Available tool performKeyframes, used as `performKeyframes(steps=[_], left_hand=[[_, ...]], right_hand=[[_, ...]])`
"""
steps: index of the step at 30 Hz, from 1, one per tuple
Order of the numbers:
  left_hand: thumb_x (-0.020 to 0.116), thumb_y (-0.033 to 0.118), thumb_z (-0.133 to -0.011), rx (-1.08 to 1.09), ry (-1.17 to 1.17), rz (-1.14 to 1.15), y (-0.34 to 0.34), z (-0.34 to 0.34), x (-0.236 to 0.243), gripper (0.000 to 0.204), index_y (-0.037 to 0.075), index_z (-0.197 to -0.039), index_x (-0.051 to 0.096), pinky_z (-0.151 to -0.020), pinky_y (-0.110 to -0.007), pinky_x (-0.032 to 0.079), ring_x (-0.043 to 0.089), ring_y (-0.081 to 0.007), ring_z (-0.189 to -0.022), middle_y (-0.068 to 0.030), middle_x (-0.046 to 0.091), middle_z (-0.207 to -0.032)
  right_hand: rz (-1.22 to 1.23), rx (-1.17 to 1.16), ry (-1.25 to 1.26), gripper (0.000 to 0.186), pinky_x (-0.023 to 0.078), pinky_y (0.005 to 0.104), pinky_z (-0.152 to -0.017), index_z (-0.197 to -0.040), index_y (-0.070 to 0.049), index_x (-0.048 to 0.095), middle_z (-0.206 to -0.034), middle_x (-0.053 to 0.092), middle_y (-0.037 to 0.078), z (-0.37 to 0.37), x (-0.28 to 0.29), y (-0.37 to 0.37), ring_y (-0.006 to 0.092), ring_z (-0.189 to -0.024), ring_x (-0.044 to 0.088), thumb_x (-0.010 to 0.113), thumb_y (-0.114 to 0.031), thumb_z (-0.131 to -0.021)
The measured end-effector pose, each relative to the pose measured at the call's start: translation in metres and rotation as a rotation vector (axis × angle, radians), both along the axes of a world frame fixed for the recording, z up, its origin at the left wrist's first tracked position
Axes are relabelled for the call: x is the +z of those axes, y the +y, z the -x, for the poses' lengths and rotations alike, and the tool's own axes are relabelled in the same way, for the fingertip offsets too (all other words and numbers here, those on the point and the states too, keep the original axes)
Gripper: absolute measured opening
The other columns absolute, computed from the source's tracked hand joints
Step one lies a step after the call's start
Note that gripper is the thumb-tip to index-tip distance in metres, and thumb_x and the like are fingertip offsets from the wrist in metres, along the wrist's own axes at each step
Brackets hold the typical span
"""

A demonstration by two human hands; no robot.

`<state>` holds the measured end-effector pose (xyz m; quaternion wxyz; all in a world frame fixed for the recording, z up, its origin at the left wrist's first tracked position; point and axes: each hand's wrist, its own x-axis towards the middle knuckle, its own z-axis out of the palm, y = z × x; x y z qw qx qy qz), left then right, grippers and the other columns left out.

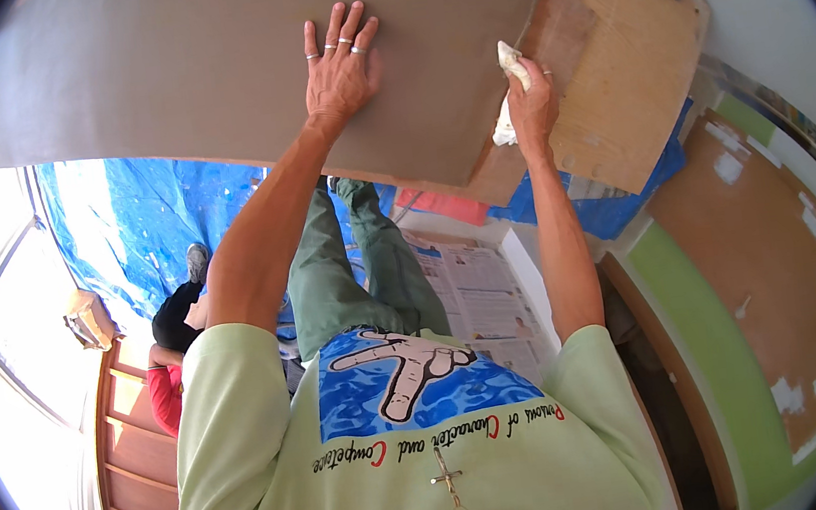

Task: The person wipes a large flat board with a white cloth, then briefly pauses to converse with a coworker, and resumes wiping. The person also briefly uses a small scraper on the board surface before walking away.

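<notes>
A large flat board with a smooth grey-brown surface spreads out before me. My left hand lies flat on it, fingers apart, with rings on several fingers. Near the board's right edge my right hand grips a crumpled white cloth, which sticks out above and below the fingers. The cloth is at the border between the grey-brown face and a bare brown wooden sheet. Whether the cloth presses on the surface I cannot tell.
Blue plastic sheeting covers the floor at left, where a person in red sits by a wooden bench. Newspapers lie below the board. A brown panel with white patches stands at right.
</notes>
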<state>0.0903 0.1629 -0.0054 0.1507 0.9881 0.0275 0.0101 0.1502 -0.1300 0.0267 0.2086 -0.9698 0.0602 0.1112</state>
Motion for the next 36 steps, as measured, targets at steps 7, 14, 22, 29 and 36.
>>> performKeyframes(steps=[7,14,22,29,36], left_hand=[[0.057,0.026,-0.095,0.0,-0.049,0.015,-0.001,-0.001,0.001,0.048,0.02,-0.143,0.051,-0.127,-0.057,0.013,0.027,-0.0218,-0.154,0.0004,0.037,-0.163],[0.056,0.026,-0.096,0.005,-0.023,0.003,-0.001,-0.001,0.0,0.047,0.02,-0.143,0.052,-0.127,-0.057,0.014,0.027,-0.0218,-0.154,0.0008,0.036,-0.163],[0.054,0.027,-0.097,-0.007,-0.032,0.026,-0.001,-0.002,0.001,0.049,0.019,-0.145,0.051,-0.127,-0.058,0.008,0.021,-0.024,-0.156,-0.0011,0.033,-0.165],[0.054,0.027,-0.096,-0.003,-0.038,0.027,-0.001,-0.001,0.001,0.048,0.018,-0.143,0.052,-0.127,-0.058,0.009,0.023,-0.0244,-0.156,-0.0021,0.035,-0.164],[0.054,0.028,-0.097,0.004,-0.044,0.031,-0.001,-0.002,0.0,0.048,0.019,-0.144,0.052,-0.127,-0.057,0.009,0.022,-0.0235,-0.156,-0.0017,0.034,-0.165]], right_hand=[[-0.114,0.014,-0.117,0.027,0.054,0.0459,-0.08,-0.117,-0.006,0.071,-0.108,0.069,0.018,-0.045,-0.002,0.003,0.0371,-0.097,0.068,0.07,-0.019,-0.093],[-0.132,0.05,-0.119,0.025,0.054,0.0457,-0.083,-0.118,-0.01,0.072,-0.114,0.068,0.015,0.013,0.004,0.002,0.0361,-0.1,0.067,0.069,-0.014,-0.093],[-0.124,0.054,-0.202,0.027,0.054,0.0472,-0.084,-0.119,-0.008,0.07,-0.11,0.067,0.019,-0.008,0.009,0.01,0.039,-0.099,0.067,0.068,-0.012,-0.093],[-0.133,0.061,-0.253,0.027,0.054,0.0456,-0.082,-0.119,-0.007,0.072,-0.111,0.068,0.017,-0.02,0.007,0.007,0.0366,-0.099,0.068,0.069,-0.013,-0.092],[-0.116,0.034,-0.121,0.027,0.054,0.0467,-0.083,-0.118,-0.011,0.072,-0.111,0.068,0.018,-0.017,-0.002,0.003,0.0389,-0.099,0.067,0.07,-0.015,-0.092]])
